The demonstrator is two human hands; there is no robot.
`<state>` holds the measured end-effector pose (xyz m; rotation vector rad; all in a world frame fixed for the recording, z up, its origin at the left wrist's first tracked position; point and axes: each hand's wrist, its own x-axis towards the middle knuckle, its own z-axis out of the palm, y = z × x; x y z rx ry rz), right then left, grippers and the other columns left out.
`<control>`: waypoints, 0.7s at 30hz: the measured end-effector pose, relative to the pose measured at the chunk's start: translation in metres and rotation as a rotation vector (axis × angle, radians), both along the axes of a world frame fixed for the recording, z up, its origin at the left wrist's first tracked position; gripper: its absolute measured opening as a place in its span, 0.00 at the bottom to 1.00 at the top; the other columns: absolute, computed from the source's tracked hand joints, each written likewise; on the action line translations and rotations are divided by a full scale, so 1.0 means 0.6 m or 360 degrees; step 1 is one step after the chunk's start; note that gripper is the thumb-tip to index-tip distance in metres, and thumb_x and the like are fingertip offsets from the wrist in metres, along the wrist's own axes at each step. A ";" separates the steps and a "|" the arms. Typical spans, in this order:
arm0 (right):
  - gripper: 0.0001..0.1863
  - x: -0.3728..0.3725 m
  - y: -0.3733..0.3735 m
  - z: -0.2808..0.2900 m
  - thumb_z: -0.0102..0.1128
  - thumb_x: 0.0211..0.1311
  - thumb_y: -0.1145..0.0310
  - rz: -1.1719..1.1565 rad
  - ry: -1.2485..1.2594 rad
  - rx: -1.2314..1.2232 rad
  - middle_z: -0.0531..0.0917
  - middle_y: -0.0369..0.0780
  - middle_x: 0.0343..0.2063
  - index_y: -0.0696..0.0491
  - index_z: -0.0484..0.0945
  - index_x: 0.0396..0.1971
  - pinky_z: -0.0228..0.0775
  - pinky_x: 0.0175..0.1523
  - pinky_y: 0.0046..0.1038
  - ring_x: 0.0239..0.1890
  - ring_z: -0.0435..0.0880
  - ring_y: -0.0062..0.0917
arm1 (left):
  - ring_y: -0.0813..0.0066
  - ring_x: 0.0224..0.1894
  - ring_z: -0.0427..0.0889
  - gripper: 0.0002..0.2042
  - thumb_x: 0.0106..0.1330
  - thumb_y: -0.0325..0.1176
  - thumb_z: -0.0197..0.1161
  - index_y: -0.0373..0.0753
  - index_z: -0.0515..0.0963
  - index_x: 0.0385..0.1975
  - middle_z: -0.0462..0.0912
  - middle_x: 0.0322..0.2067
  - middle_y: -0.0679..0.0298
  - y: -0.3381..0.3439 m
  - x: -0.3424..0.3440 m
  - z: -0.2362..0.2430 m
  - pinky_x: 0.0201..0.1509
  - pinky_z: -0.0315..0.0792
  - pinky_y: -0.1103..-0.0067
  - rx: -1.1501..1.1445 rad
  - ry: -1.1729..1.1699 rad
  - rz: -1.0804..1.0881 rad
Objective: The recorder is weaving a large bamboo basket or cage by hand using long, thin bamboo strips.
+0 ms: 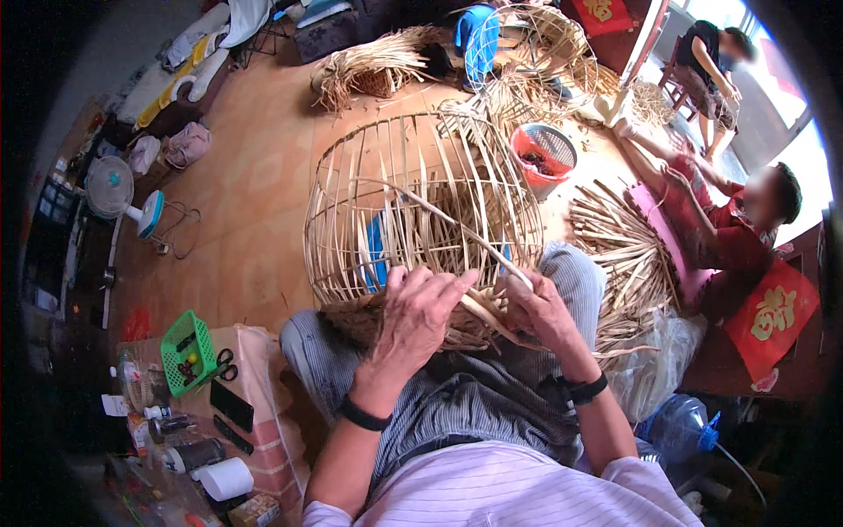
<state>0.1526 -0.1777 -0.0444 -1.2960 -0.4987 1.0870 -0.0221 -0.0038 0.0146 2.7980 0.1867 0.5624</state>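
Right hand: clenched on the near end of a long strip, thumb and fingers together. Left hand: fingers bent, at the near edge of the basket — apparently gripping strips there, though fingertips partly hidden by the hand itself. Dark bands, one on each wrist.

Strip: slanting up and leftward from right hand, across the basket. Basket: open-ribbed, pale, on its side or tilted, directly before the hands, between the knees; ribs tied by thin hoops, denser weave low and near. Blue piece visible through the ribs.

Right of basket: fanned pile of cut strips; clear plastic bag; blue bottle. Beyond: red bucket with dark contents; bundle of dry strips; second frame, near a blue seat.

Left, on a cloth-covered table: green tray, scissors, black phone, white cup. Farther left: fan.

Far right: person in red, seated low — another in dark top, seated near the bright doorway.
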 end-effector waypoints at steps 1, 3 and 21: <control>0.16 0.000 0.001 0.000 0.58 0.84 0.54 0.0072 -0.0038 -0.0029 0.72 0.25 0.19 0.53 0.82 0.44 0.54 0.19 0.18 0.14 0.64 0.09 | 0.58 0.47 0.86 0.24 0.69 0.22 0.58 0.45 0.80 0.65 0.89 0.44 0.59 -0.001 0.000 -0.012 0.55 0.72 0.61 -0.0030 0.0008 0.0049; 0.18 0.002 -0.010 -0.008 0.57 0.84 0.52 -0.0023 0.0109 0.0071 0.73 0.25 0.19 0.53 0.82 0.44 0.56 0.20 0.18 0.15 0.66 0.09 | 0.58 0.46 0.87 0.21 0.71 0.23 0.58 0.46 0.81 0.62 0.89 0.43 0.59 -0.003 0.001 -0.031 0.53 0.72 0.61 -0.0094 0.0029 0.0139; 0.24 0.064 -0.148 -0.064 0.44 0.88 0.50 -0.0663 0.0582 0.0851 0.85 0.42 0.42 0.56 0.78 0.56 0.73 0.72 0.45 0.56 0.84 0.36 | 0.51 0.46 0.92 0.09 0.76 0.30 0.64 0.41 0.83 0.53 0.90 0.40 0.49 0.008 0.021 -0.008 0.49 0.82 0.65 -0.0940 0.0272 0.0386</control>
